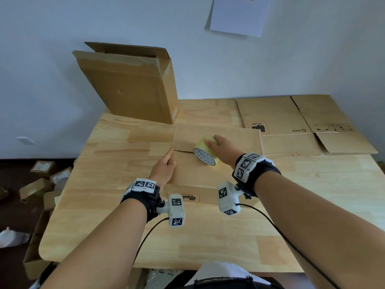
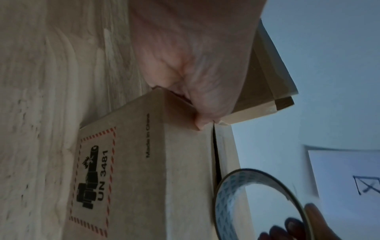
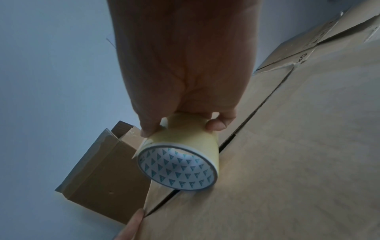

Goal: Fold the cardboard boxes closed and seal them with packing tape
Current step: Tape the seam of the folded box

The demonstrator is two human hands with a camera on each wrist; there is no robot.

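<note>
A pale wooden desk stood against a white wall with a sheet of paper pinned high on it. Near the middle of the desk lay the cardboard box being worked on, its two top flaps folded shut with a dark seam showing between them; a hazard label reading UN 3481 faced the desk's near edge. The right hand gripped the roll of packing tape, thumb and fingers curled round its pale yellow rim, and the roll rested on the box lid at the seam. The left hand lay at the box's left end, fingers straight, one fingertip touching the corner where the seam began. A taller open box leaned against the wall at the far left corner of the desk. Flattened cartons lay at the far right corner. On the floor beside the desk's left edge lay small boxes.
</note>
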